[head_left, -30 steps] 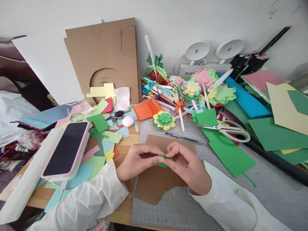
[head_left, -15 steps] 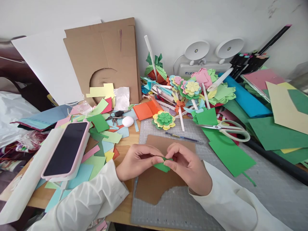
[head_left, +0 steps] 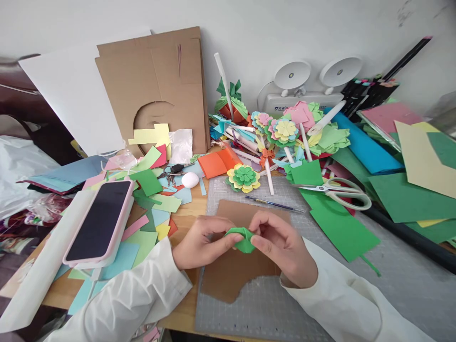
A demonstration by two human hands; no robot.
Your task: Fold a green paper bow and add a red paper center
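Paper as thin as that green folded piece [head_left: 243,239] was about the lightest thing we could have had between our fingers, so weight wasn't the issue. We had it pinched from both sides. Our left hand [head_left: 201,243] gripped its left end with thumb and fingertips, and our right hand [head_left: 281,247] gripped the right end the same way. Both were closed on it, and it sat lifted just above the brown cardboard scrap [head_left: 231,275] lying right under both hands on the grey cutting mat [head_left: 256,313].

Our read on handling: soft and floppy on the flat parts, a bit stiffer along the creases where the layers doubled up. It wasn't slippery, since matte craft paper gripped skin fine. It was fragile though. A hard squeeze would probably have crushed the puffed top or left a stray crease, and a tug from both ends could have torn it at a fold. So the folded edges at the two ends looked like the place to hold it, lightly and with fingertips, not the middle.

Around us: a blue pen [head_left: 272,203] lay just beyond the hands, with a paper flower [head_left: 244,176] further out past it. Scissors [head_left: 338,192] sat out beyond the right hand, and a phone [head_left: 99,221] in a pink case was well off to the left of the left hand on the desk [head_left: 181,219].
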